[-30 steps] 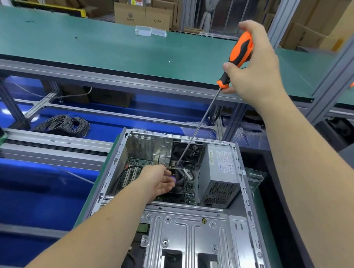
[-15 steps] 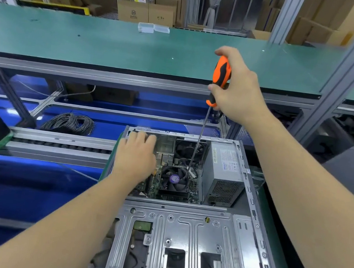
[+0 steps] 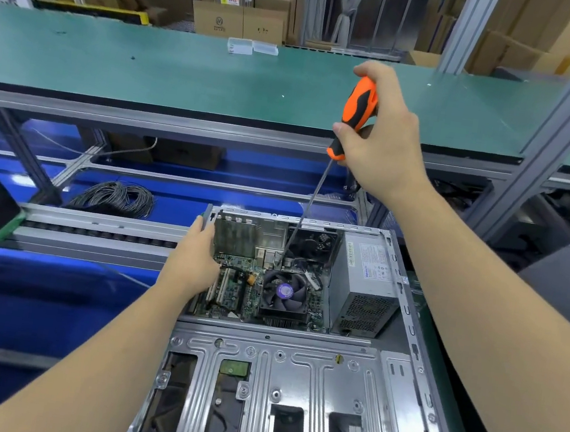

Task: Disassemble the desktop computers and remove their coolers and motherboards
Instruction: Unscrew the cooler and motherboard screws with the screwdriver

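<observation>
The open grey steel desktop computer case lies on its side on the bench just below the camera, with its green motherboard and black finned cooler with a purple-hubbed fan still seated at the far end beside the silver power supply box. The right hand grips the orange-and-black long-shafted screwdriver, tip down just behind the cooler. The left hand rests fingers-straight on the case's left wall. If the tip is poorly seated, it could skid onto the board. The screw itself is too small to make out.
</observation>
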{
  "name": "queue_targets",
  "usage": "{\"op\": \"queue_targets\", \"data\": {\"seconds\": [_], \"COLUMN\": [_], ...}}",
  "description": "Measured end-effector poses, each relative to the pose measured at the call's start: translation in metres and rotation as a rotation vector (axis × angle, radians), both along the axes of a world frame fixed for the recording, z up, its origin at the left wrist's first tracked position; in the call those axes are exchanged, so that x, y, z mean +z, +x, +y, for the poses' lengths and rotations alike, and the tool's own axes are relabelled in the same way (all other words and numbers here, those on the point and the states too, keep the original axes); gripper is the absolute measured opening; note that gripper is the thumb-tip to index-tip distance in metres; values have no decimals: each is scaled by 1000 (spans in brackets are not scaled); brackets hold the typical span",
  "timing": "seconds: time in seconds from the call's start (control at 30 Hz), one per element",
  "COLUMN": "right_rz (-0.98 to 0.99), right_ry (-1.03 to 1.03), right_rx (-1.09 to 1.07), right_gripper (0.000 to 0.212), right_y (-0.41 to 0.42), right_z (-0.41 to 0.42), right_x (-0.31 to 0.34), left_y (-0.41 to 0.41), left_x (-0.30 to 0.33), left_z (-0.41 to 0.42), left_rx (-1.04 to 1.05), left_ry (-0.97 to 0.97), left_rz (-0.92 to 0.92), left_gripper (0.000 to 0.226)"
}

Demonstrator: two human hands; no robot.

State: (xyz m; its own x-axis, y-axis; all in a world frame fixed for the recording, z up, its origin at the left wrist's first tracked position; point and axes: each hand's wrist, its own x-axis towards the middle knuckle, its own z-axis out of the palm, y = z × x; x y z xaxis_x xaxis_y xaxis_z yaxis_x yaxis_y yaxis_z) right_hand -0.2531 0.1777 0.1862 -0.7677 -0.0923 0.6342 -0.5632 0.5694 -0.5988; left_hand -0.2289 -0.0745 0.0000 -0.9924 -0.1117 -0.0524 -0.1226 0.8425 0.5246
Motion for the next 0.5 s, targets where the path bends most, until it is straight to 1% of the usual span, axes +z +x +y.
{"op": "queue_targets", "data": {"seconds": [0.17,0.27,0.37,0.5], "right_rz": [3,-31,-61,-28], "right_ry": [-21,-21,25,88], "right_rx": [14,38,59,49], "right_gripper": [55,54,56,55], "right_y": [-6,-11,-15,-17], "right_z": [-23,-41,-59,-70], "right_x": [-23,-41,-57,-71], "left_y": [-1,0,0,-4], "left_x": [-5,-4,-6,-7], "left_z": [2,4,3,-1], "left_rx": [28,27,28,5], "left_ry": [-52,-51,-62,-62], "left_rz": [-13,-13,-11,5], "left_gripper": [79,82,82,79]}}
